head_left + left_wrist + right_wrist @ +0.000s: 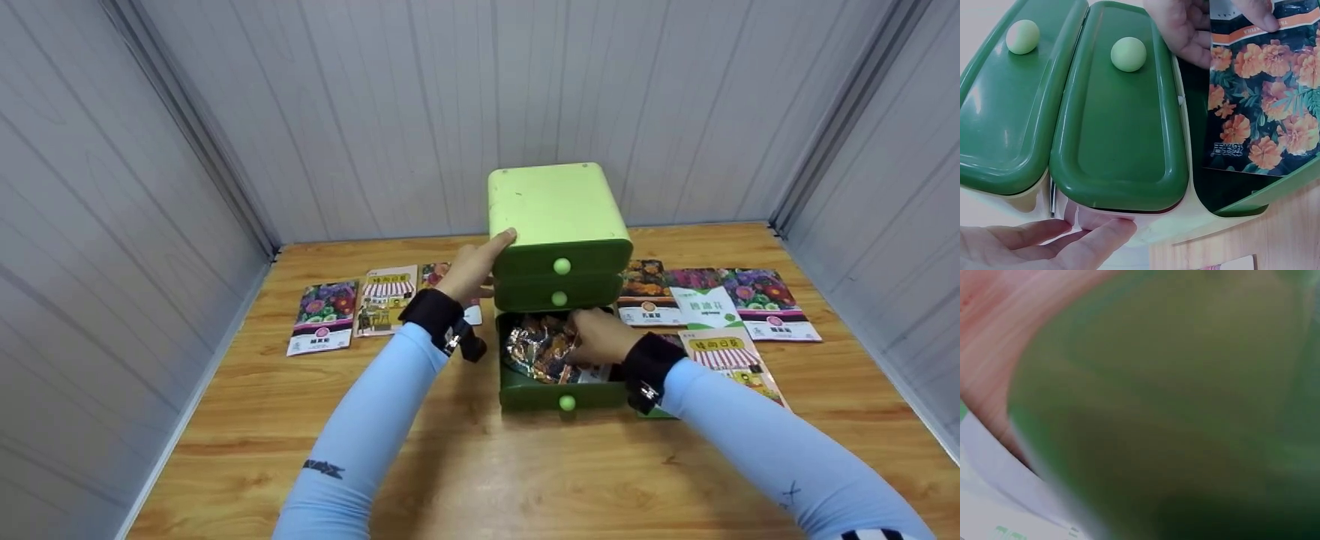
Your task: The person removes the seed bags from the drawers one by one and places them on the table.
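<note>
A light green cabinet [551, 202] with dark green drawers stands on the table, its bottom drawer [529, 397] pulled out. My left hand [474, 268] rests against the cabinet's left side, fingers fairly straight; the left wrist view shows those fingertips touching its wall. Inside the bottom drawer, my right hand [600, 337] pinches a shiny seed packet [1266, 112] printed with orange flowers. Its thumb lies on the packet's face. Blurred green surface [1174, 382] fills most of the right wrist view, hiding the right hand's fingers there.
Seed packets lie on both sides of the cabinet: a flower packet [324, 315] and a striped-awning packet [386, 300] at left, a white-green packet [706, 307] and another awning packet [731, 360] at right. Grey panel walls [390, 112] enclose the wooden table [465, 480].
</note>
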Available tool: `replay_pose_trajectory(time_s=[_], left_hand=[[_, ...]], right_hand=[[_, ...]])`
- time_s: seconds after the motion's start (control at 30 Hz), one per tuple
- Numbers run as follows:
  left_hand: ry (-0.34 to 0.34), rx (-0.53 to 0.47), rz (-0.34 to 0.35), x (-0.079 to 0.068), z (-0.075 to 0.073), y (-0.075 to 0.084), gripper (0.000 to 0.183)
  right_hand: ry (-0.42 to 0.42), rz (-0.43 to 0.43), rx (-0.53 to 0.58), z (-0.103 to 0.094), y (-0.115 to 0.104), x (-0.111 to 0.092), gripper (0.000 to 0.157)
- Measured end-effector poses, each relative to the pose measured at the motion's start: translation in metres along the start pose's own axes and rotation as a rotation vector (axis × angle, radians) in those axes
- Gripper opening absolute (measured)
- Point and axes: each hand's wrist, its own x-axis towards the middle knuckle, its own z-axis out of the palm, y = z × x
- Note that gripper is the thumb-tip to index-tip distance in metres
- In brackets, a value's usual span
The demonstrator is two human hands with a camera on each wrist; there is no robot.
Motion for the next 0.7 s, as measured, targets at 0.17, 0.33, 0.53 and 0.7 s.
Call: replay_pose_trajectory(time_s=[0.17, 0.33, 0.53, 0.7], left_hand=[[-0.003, -0.006, 0.001, 0.0, 0.0, -0.001, 0.055], [-0.011, -0.012, 0.005, -0.001, -0.001, -0.001, 0.057], [-0.011, -0.027, 0.0, -0.001, -0.001, -0.001, 0.058], [-0.008, -0.017, -0.004, -0.002, 0.0, -0.001, 0.058]], right_hand=[[-0.04, 0.044, 0.062, -0.004, 0.0, -0.001, 0.049], [-0.062, 0.034, 0.065, -0.009, 0.0, -0.002, 0.044], [-0.054, -0.015, 0.024, -0.012, -0.001, -0.001, 0.017], [-0.068, -0.026, 0.052, -0.012, -0.003, 0.0, 0.029]])
